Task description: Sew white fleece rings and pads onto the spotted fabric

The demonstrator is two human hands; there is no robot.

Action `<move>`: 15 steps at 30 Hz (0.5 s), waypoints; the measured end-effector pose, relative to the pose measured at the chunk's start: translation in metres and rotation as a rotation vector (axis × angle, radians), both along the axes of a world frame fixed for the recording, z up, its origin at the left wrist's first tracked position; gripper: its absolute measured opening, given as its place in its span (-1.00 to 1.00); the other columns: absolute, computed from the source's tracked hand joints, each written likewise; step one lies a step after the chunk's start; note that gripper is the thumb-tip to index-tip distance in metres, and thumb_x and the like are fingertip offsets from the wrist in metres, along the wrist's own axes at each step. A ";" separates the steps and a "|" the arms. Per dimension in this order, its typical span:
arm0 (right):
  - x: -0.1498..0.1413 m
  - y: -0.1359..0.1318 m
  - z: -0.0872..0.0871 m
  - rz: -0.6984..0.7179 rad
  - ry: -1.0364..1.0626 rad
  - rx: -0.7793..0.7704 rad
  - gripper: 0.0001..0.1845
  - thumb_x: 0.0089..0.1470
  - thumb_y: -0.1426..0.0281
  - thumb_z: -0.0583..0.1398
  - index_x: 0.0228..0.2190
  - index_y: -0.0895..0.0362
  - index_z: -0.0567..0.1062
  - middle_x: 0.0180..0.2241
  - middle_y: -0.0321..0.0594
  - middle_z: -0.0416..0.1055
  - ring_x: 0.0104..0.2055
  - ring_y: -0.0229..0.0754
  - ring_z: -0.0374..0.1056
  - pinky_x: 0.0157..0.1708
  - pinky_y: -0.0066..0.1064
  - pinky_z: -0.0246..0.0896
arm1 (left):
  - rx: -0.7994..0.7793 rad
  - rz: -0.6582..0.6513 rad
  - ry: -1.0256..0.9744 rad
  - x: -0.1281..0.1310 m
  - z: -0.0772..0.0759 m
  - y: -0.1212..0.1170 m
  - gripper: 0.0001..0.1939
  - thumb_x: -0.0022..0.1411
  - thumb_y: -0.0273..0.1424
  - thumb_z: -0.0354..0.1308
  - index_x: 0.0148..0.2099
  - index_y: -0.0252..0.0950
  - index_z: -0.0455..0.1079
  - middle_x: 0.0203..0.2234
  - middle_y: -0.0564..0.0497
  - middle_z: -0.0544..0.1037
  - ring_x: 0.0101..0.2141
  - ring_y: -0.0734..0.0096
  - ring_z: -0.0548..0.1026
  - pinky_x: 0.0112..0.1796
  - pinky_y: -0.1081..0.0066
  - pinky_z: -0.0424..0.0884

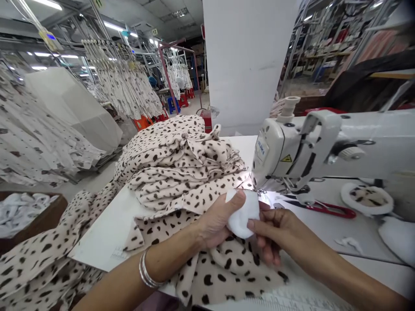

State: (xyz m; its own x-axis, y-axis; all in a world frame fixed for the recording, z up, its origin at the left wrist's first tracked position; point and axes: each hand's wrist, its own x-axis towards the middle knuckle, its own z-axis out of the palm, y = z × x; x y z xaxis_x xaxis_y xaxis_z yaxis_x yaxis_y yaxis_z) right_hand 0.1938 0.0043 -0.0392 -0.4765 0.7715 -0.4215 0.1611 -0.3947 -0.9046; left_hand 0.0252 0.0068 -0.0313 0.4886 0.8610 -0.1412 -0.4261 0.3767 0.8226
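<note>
Left hand state: The person's left hand (212, 226) is closed in a grasp, and the upper edge of a white oval padded cup (244, 214) is pinched by its thumb (235, 197).

Right hand state: The person's right hand (275, 233) is curled in a grasp, and the right edge of the same cup is held by its fingertips (254, 224).

Held item location: The cup is gripped between the 2 hands, above the spread fabric and just beside the front of the sewing machine, at 7 o'clock from its head.

Left wrist: Silver metal bangles (147, 270) are worn there.

Fabric: Soft beige fabric with dark brown spots (207, 276) is spread under the hands, and more of it is heaped at 11 o'clock from them.

Work surface: A white work table (103, 233) is seen under the fabric.

Machine: A white industrial sewing machine (301, 149) is mounted at 2 o'clock from the hands.

Nearby tools and parts: Red-handled scissors (330, 210) are laid at 3 o'clock from the hands. A round cup covered in spotted fabric with a white rim (366, 198) is placed beyond them, and a white padded piece (397, 235) is placed at 4 o'clock.

Surroundings: A brown bin of white cloth (22, 214) is seen at 9 o'clock, and rows of hanging spotted garments (123, 77) are seen at 11 o'clock.
</note>
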 end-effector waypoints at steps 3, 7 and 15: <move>-0.002 0.001 0.002 -0.030 0.032 -0.009 -0.51 -0.25 0.04 0.40 -0.69 0.16 0.38 -0.74 -0.37 0.31 -0.76 -0.40 0.20 -0.76 -0.58 0.08 | -0.044 0.020 0.017 -0.001 0.003 -0.001 -0.31 -0.10 0.02 0.41 -0.06 -0.39 0.44 -0.28 -0.17 0.55 -0.28 0.24 0.50 -0.26 0.35 0.38; -0.003 0.002 0.002 -0.036 0.007 0.029 -0.50 -0.18 0.03 0.38 -0.69 0.16 0.37 -0.74 -0.37 0.30 -0.74 -0.40 0.20 -0.74 -0.58 0.08 | -0.212 0.072 0.032 -0.001 0.002 0.003 -0.63 0.17 -0.23 0.30 -0.10 -0.43 0.45 -0.28 -0.17 0.55 -0.28 0.32 0.49 -0.26 0.40 0.40; -0.003 -0.003 0.004 -0.080 -0.049 0.071 -0.52 -0.15 0.01 0.38 -0.46 0.16 0.44 -0.53 -0.27 0.48 -0.53 -0.30 0.40 -0.52 -0.48 0.32 | -0.226 0.038 -0.113 -0.004 -0.005 0.007 -0.70 0.30 -0.30 0.17 -0.04 -0.43 0.42 -0.13 -0.24 0.53 -0.11 0.20 0.50 -0.05 0.26 0.39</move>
